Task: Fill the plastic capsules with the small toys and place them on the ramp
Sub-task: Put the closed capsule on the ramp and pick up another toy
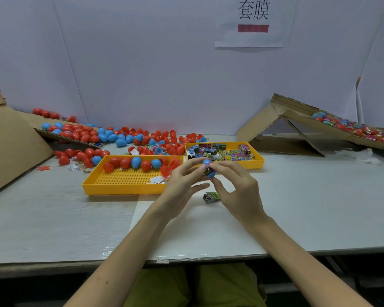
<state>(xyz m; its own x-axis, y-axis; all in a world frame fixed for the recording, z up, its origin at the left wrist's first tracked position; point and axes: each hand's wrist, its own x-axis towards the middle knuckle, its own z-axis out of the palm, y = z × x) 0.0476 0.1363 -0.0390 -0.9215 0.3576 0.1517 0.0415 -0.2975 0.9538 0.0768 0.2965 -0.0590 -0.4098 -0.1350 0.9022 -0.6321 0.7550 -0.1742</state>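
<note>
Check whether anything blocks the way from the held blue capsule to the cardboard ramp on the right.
Nothing visible does. Left hand and right hand hold the blue capsule; the yellow toy-packet tray lies low, under the line to the cardboard ramp.

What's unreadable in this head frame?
Head view only:
- blue capsule: left hand and right hand cover its seam; closed or not, unclear.
- cardboard ramp: lower end cut off by the right edge.
- toy packets in yellow tray: print too small.
- red strip on wall sign: blurred.

Even bright light, bowed wide-angle edges
</note>
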